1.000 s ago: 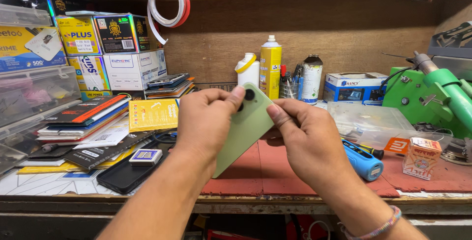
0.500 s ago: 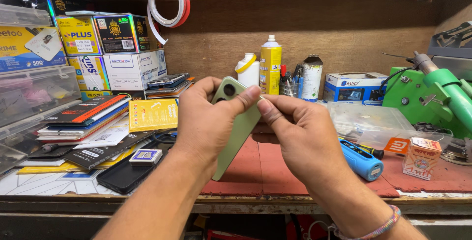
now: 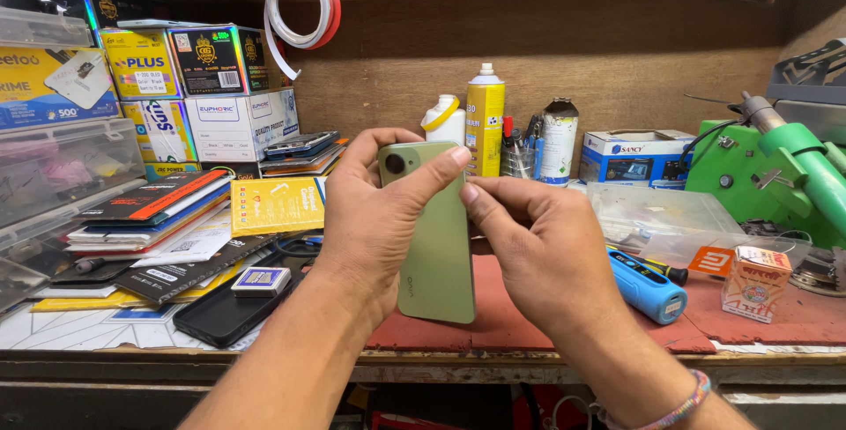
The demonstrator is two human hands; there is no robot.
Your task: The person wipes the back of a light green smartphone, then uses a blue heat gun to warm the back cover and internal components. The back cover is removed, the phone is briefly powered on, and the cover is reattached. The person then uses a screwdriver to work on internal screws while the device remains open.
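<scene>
A light green phone (image 3: 436, 254) stands upright above the workbench, its back with the round camera lens turned toward me. My left hand (image 3: 374, 218) wraps around its left side, the thumb pressed across the top right corner. My right hand (image 3: 542, 249) pinches the phone's right edge just under that thumb, fingertips touching the rim. Both hands hover over a red mat (image 3: 511, 320) at the bench's front.
Stacked boxes (image 3: 189, 86) and flat packets (image 3: 150, 210) crowd the left. A black phone (image 3: 229, 311) lies at the front left. Bottles and a yellow spray can (image 3: 485, 122) stand at the back. A blue tool (image 3: 648, 285), a clear tray (image 3: 661, 214) and a green machine (image 3: 775, 174) sit on the right.
The phone has turned from tilted to upright, with its camera now facing me. My right fingers have shifted to its upper right edge.
</scene>
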